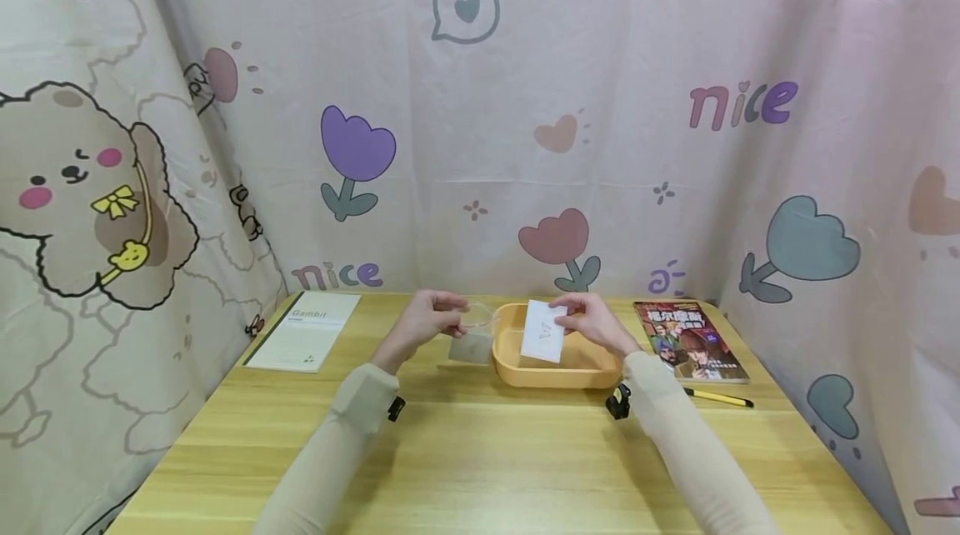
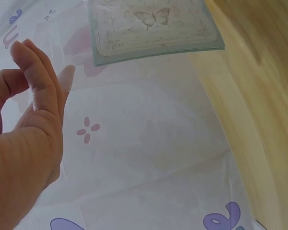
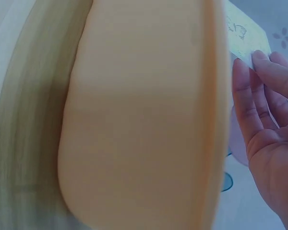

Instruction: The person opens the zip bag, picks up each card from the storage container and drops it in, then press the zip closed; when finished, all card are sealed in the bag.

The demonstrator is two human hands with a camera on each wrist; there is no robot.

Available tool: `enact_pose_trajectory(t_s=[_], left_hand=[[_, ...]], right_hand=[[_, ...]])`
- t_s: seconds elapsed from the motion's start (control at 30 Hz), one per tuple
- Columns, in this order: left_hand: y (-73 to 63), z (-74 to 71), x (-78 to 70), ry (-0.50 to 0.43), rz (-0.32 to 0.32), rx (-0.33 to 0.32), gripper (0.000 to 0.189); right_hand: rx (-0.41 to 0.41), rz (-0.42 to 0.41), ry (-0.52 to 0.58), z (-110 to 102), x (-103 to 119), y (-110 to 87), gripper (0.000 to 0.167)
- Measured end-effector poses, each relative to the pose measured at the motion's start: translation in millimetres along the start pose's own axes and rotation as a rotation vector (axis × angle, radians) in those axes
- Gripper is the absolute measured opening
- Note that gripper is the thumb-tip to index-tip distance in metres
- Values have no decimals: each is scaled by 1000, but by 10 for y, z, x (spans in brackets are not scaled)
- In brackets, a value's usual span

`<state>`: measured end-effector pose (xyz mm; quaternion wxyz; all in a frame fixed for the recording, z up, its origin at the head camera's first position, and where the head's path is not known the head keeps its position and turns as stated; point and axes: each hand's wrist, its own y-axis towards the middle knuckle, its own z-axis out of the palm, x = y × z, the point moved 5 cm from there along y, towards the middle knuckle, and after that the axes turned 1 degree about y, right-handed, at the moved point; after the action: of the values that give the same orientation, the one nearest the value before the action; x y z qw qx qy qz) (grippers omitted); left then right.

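Observation:
My left hand [image 1: 426, 323] pinches the upper edge of a clear plastic bag [image 1: 480, 317], whose mouth gapes toward the right. Low in the bag sits a thin stack of paper sheets [image 2: 156, 28]; its top sheet bears a butterfly drawing. Between thumb and fingers, my right hand [image 1: 594, 322] holds a white card [image 1: 542, 335] by its right edge, also with a small drawing on it. The card is above an orange tray [image 1: 558, 378], overlapping its inside in the head view. In the right wrist view the tray wall hides part of the card.
A white notebook [image 1: 303, 335] marked Gambit lies at the back left of the wooden table [image 1: 465, 460]. At the right are a colourful comic-style book [image 1: 690, 339] and a yellow-and-black pen [image 1: 720, 397]. A patterned curtain [image 1: 465, 143] hangs behind the table.

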<state>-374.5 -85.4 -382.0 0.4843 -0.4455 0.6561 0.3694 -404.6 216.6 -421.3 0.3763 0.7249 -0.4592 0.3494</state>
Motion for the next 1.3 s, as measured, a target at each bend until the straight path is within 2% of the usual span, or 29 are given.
enact_pose_trajectory(t_s=[0.13, 0.37, 0.57, 0.7, 0.9, 1.03, 1.3], left_hand=[[-10, 2, 3, -7, 0, 1, 33], [-7, 5, 6, -29, 14, -7, 33], [-3, 12, 30, -39, 22, 3, 34], [-7, 18, 51, -32, 43, 22, 36], [-17, 19, 82, -17, 74, 66, 39], [-17, 6, 111, -28, 92, 97, 40], [-13, -47, 184, -58, 112, 130, 38]], right_hand=[[-35, -6, 22, 1, 79, -14, 28], [-112, -72, 82, -42, 229, -25, 30], [-127, -100, 154, -48, 439, -74, 35], [-135, -159, 179, -41, 626, -117, 35], [-191, -222, 282, -35, 590, -43, 37], [-223, -264, 343, 13, 633, -19, 38], [-256, -296, 360, 234, 948, -6, 34]])
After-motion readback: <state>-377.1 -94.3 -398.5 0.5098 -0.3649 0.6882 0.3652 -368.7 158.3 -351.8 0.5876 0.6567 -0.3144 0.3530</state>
